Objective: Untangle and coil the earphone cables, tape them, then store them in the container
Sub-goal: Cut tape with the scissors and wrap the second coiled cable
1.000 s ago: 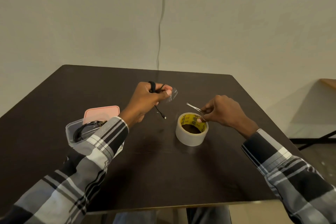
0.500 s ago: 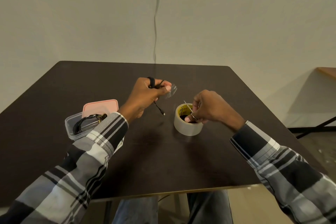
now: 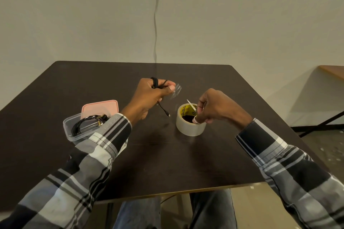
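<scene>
1. The left hand [image 3: 149,96] grips a coiled black earphone cable [image 3: 154,82] above the middle of the dark brown square table [image 3: 167,158], its plug end dangling, and pinches a clear tape strip [image 3: 176,90] at its fingertips.
2. The right hand [image 3: 214,107] pinches small metal scissors [image 3: 192,108] over the whitish tape roll with a yellow core [image 3: 189,120], which stands right of centre.
3. Near the left edge, a clear plastic container [image 3: 74,128] holds black cables; its pink lid [image 3: 100,108] lies behind it.
</scene>
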Tool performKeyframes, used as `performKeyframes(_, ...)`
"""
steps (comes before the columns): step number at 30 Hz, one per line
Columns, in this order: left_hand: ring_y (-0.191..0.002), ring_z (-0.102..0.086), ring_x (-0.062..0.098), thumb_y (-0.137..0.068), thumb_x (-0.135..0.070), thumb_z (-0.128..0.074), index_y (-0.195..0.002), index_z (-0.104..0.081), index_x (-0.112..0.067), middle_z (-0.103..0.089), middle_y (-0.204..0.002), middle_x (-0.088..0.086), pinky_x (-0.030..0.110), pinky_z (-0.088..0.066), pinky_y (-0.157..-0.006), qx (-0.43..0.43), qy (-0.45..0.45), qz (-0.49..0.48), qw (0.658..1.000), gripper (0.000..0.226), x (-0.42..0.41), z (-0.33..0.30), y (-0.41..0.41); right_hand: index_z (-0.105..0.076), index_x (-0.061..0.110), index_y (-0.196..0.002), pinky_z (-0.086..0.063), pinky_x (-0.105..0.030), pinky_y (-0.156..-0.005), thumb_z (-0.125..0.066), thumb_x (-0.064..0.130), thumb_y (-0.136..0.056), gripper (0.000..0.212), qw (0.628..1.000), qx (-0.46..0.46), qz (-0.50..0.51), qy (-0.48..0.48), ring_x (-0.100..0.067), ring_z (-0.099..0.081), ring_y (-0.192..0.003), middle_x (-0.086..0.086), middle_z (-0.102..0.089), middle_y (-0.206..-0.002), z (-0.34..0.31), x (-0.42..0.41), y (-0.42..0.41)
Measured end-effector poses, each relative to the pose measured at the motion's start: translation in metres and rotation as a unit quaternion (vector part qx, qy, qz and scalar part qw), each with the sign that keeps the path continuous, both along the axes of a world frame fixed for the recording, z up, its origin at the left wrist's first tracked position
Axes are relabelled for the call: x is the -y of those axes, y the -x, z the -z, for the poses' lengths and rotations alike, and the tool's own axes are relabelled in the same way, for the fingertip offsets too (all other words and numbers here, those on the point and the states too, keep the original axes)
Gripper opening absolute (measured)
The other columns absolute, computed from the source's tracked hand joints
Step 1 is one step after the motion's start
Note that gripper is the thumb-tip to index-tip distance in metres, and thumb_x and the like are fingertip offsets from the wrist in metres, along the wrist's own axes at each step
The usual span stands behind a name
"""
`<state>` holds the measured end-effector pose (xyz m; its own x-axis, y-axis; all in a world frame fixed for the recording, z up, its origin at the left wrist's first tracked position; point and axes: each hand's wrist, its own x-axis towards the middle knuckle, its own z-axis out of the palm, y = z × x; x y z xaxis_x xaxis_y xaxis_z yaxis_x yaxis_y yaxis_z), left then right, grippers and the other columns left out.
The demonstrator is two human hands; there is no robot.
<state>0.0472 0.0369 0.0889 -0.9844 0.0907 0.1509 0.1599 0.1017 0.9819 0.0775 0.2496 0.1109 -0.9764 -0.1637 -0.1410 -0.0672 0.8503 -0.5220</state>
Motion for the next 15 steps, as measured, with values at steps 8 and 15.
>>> performKeyframes(8,-0.044,-0.048,-0.003,-0.086,-0.018,-0.073,-0.102,-0.076,-0.016,-0.076,-0.083,-0.002,0.009,-0.037,-0.044,0.029,-0.023,0.015,0.999,0.016,-0.001,-0.002,-0.005,-0.075,0.007,-0.074,-0.051,-0.016,-0.056,-0.081,0.001,-0.077,0.008,0.998,0.061,-0.003,0.016,-0.006,-0.066,-0.053,-0.002,-0.073,-0.066,0.001,0.004,0.005)
performKeyframes(15,-0.044,-0.042,0.000,-0.087,-0.019,-0.073,-0.104,-0.076,-0.014,-0.076,-0.091,0.006,0.011,-0.036,-0.043,0.044,-0.044,0.024,0.998,0.018,0.003,-0.004,-0.007,-0.072,0.017,-0.075,-0.050,-0.015,-0.050,-0.081,0.025,-0.083,0.014,0.999,-0.029,0.013,0.007,-0.005,-0.068,-0.052,0.003,-0.072,-0.065,-0.009,0.006,0.003)
